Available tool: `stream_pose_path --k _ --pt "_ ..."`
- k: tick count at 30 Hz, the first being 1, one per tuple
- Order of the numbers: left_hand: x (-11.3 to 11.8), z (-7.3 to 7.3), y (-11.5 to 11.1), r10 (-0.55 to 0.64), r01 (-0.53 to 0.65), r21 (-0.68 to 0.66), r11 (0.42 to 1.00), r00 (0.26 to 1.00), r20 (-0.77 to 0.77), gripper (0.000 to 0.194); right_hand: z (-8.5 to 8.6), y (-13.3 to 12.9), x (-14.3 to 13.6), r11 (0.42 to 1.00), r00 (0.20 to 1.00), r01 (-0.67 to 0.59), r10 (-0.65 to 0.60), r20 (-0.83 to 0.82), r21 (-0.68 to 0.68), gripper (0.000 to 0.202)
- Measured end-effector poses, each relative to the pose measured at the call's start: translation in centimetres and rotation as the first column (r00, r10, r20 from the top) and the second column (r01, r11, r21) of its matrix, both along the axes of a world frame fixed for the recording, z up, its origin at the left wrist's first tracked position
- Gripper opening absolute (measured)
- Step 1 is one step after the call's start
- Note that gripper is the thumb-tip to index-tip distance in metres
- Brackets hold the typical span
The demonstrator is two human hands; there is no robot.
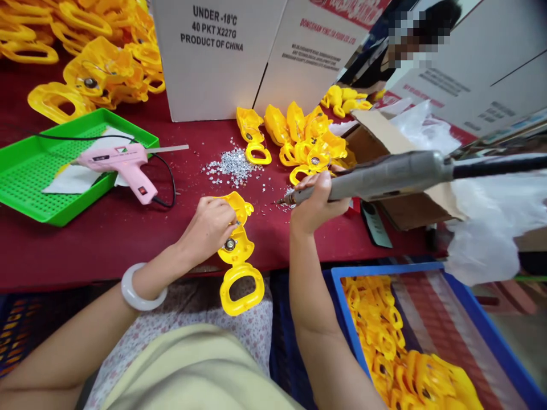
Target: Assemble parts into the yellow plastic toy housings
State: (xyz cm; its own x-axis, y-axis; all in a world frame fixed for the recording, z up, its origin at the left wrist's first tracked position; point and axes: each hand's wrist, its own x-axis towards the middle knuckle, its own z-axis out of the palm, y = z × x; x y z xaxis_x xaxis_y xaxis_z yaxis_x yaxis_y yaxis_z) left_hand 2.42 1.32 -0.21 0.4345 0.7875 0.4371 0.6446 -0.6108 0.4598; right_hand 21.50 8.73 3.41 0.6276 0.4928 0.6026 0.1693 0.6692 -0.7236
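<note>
My left hand point(213, 223) is closed on a yellow plastic toy shell point(237, 246), whose ring handle hangs over the table's front edge. A small round metal part sits inside the shell. In my right hand point(315, 199) is a grey electric screwdriver point(376, 177), held level with its bit pointing left. The bit's tip is over a small pile of screws point(287, 198), though I cannot tell whether it touches them. Behind my hands lies a heap of small clear, shiny pieces point(234, 165). Several more yellow shells point(310, 134) stand just beyond the screws.
A pink glue gun point(123, 162) rests on a green tray point(141, 132) at left. Yellow shells point(102, 65) are piled behind it. White cartons point(213, 74) line the back. A blue bin point(470, 319) with yellow parts stands lower right, below an open cardboard box point(410, 208). Another person is partly visible behind.
</note>
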Motion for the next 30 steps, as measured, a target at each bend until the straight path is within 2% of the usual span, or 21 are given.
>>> stream_pose_path --k 6,11,14,18,20,22,26,30 --pt "-0.1 0.0 0.0 0.000 0.000 0.009 1.000 1.000 0.006 0.010 -1.6 1.4 0.0 0.995 0.997 0.037 -0.030 0.071 -0.098 0.020" --pt "-0.1 -0.1 0.1 0.012 -0.011 0.014 1.000 1.000 -0.018 0.008 -2.5 1.9 -0.1 0.991 0.998 -0.004 0.013 0.067 -0.131 0.023" --pt "0.0 0.1 0.0 0.010 -0.010 0.002 1.000 1.000 -0.022 0.008 -2.5 2.1 -0.1 0.989 0.998 -0.023 0.030 0.049 -0.144 0.025" --pt "0.4 0.9 -1.1 0.063 -0.069 0.100 0.993 0.996 0.061 0.008 -0.5 0.2 -0.3 0.991 0.997 -0.070 0.067 -0.034 -0.117 0.022" --pt "0.6 1.4 -2.0 0.105 -0.120 0.134 0.984 0.988 0.118 0.015 1.3 -1.8 -0.5 0.989 0.986 -0.126 0.117 -0.120 -0.072 0.019" --pt "1.0 1.7 -2.9 0.123 -0.142 0.110 0.984 0.979 0.162 0.020 3.0 -4.3 -0.7 0.975 0.957 -0.220 0.212 -0.196 -0.016 0.016" --pt "1.9 1.8 -4.2 0.075 -0.089 0.039 0.995 0.960 0.270 0.024 5.4 -8.5 -0.7 0.900 0.865 -0.429 0.433 -0.252 0.076 0.015" --pt "2.4 1.7 -5.0 0.008 -0.018 0.023 1.000 0.926 0.377 0.017 6.1 -10.5 -0.9 0.862 0.807 -0.498 0.500 -0.313 0.095 0.016"
